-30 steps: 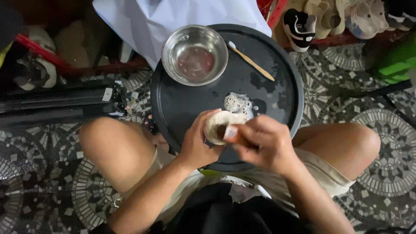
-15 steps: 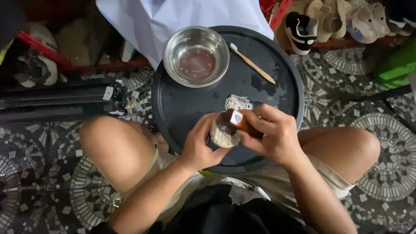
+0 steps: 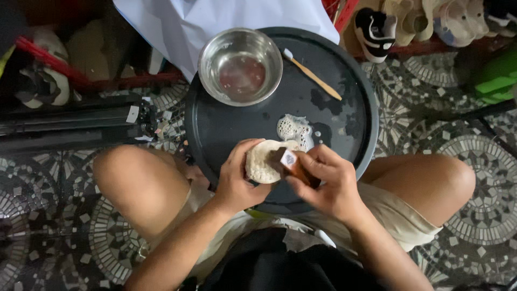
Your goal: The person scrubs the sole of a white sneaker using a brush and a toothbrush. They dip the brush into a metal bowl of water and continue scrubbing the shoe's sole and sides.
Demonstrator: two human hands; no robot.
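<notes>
My left hand (image 3: 235, 180) grips a round, pale, foamy object (image 3: 263, 160) over the near edge of a round black tray (image 3: 344, 97). My right hand (image 3: 326, 180) holds a small brown brush (image 3: 293, 164) with a white head pressed against that object. A patch of white foam (image 3: 294, 129) lies on the tray just beyond my hands. Farther back on the tray stand a steel bowl (image 3: 240, 66) with a little liquid and a wooden toothbrush (image 3: 313, 75).
I sit on a mosaic tile floor (image 3: 474, 161) with both knees bare beside the tray. A white sheet (image 3: 215, 16) lies behind the tray. Shoes (image 3: 377, 29) line the top right, a green box (image 3: 498, 75) stands right, dark bars (image 3: 64, 124) lie left.
My right hand has slid the brush across the pale object, first up and right, then back down onto its right side. My left hand keeps its hold in the same place.
</notes>
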